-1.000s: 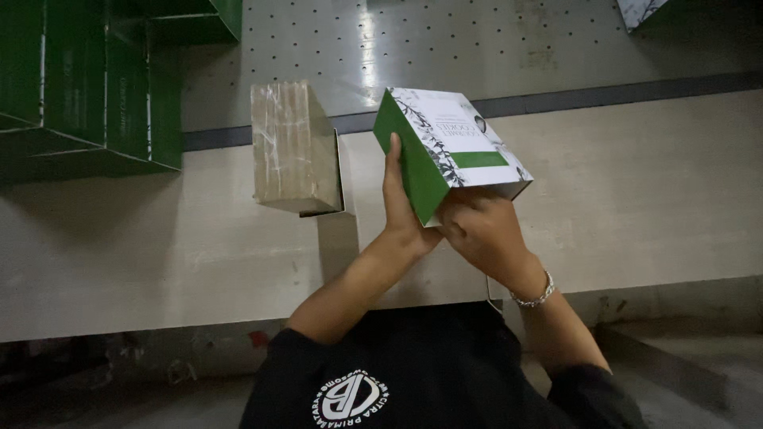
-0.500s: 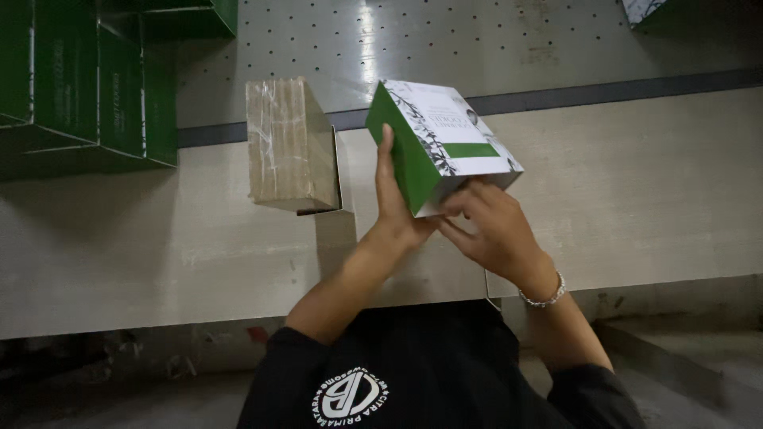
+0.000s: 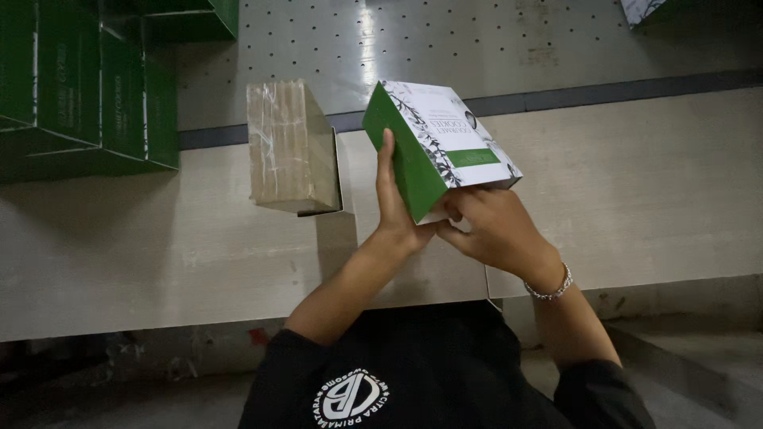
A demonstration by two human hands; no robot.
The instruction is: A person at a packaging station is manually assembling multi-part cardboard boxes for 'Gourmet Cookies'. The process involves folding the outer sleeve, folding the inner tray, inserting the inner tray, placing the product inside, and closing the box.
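I hold a green and white cardboard box (image 3: 437,143) tilted above the pale worktable (image 3: 636,183). My left hand (image 3: 395,206) lies flat along its green side, fingers pointing up. My right hand (image 3: 486,226), with a bracelet at the wrist, grips the box's near lower end, fingers curled under the flap there. The white top face with a leaf pattern faces up and right.
A stack of flat brown cardboard pieces (image 3: 286,147) stands left of the box on the table. Several green boxes (image 3: 87,87) are lined up at the far left. A perforated metal panel (image 3: 445,40) runs along the back. The table's front edge is just before my body.
The box has shifted slightly left and tilted a bit more upright in my hands. My right hand's fingers have tucked further under its near end.
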